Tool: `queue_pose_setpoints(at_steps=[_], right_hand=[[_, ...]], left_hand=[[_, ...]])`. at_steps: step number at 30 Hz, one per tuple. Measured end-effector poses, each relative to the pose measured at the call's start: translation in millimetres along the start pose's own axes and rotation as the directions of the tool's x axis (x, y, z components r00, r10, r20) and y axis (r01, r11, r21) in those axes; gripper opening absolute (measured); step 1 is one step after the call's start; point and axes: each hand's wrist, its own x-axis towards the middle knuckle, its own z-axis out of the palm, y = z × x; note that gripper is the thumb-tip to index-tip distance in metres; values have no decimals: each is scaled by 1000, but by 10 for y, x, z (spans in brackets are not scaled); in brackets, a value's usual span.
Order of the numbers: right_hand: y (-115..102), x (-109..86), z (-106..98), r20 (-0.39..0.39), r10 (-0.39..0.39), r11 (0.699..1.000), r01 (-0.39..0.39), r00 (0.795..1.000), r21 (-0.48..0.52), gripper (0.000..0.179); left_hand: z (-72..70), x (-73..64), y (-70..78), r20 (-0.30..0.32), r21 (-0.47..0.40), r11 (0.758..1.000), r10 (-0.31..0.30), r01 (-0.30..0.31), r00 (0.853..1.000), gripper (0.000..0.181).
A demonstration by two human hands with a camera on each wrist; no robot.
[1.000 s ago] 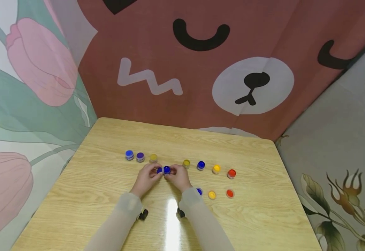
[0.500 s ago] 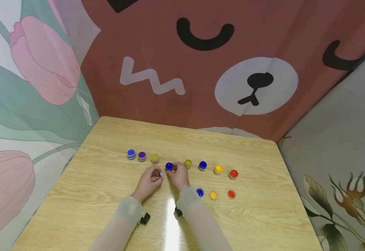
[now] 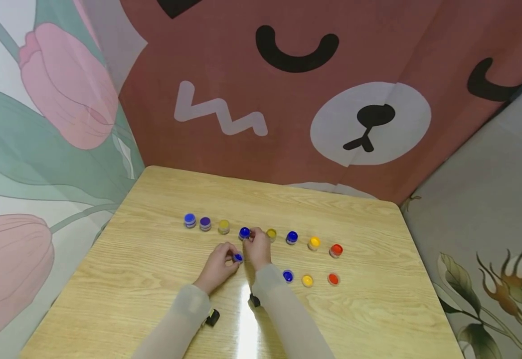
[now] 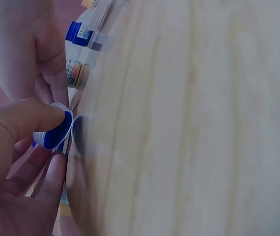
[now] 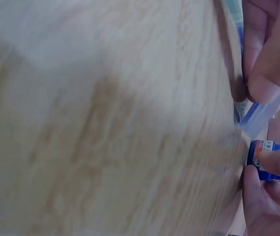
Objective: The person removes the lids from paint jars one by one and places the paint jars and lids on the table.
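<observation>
My left hand (image 3: 218, 265) pinches a small round lid (image 3: 238, 257) between thumb and fingers, its blue-smeared inside turned upward. The left wrist view shows the lid (image 4: 56, 130) tilted, thumb on its rim. Just beyond it, my right hand (image 3: 258, 249) grips an open paint pot (image 3: 244, 233) filled with dark blue. In the right wrist view this labelled blue pot (image 5: 263, 155) stands at the tabletop between thumb and fingers. It sits in line with the other pots, between a dull yellow pot (image 3: 224, 227) and an olive-yellow one (image 3: 271, 234).
Left in the row are a light blue pot (image 3: 190, 220) and a purple pot (image 3: 205, 224). To the right stand open blue (image 3: 291, 238), yellow (image 3: 314, 243) and red (image 3: 336, 250) pots. Blue (image 3: 288, 276), yellow (image 3: 307, 280) and red (image 3: 333, 278) lids lie nearer on the wooden table (image 3: 368, 309).
The lid has come away from the dark blue pot, drawn nearer by my left hand and turned inside up. My right hand has moved the pot forward into the row.
</observation>
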Motion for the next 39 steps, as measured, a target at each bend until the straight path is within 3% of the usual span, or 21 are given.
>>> queue_pose_setpoints(at_steps=[6, 14, 23, 29, 32, 36, 39], right_hand=[[6, 3, 62, -72, -21, 999, 18, 997, -33, 19], [-40, -3, 82, -115, -6, 997, -3, 993, -79, 17], [-55, -4, 72, -119, -1, 993, -13, 993, -121, 16], [-36, -27, 59, -121, 12, 996, -23, 993, -90, 13], [-39, -54, 41, -120, 21, 997, -30, 993, -69, 12], [-40, -86, 47, -145, 14, 997, -25, 989, -75, 8], [-63, -119, 72, -170, 2, 998, -13, 985, -64, 4]], left_hand=[[33, -24, 44, 8, 120, 992, 25, -26, 1000, 29], [64, -42, 39, 4, 151, 988, 13, -13, 1000, 29], [73, -53, 5, 16, 134, 991, 4, -6, 1000, 28], [61, -55, -20, 33, 104, 995, 10, -13, 999, 27], [32, -55, -28, 40, 72, 997, -18, 15, 999, 27], [-37, -76, -25, 15, 55, 998, -23, 22, 1000, 26], [-101, -80, -22, -37, 67, 997, -21, 23, 999, 24]])
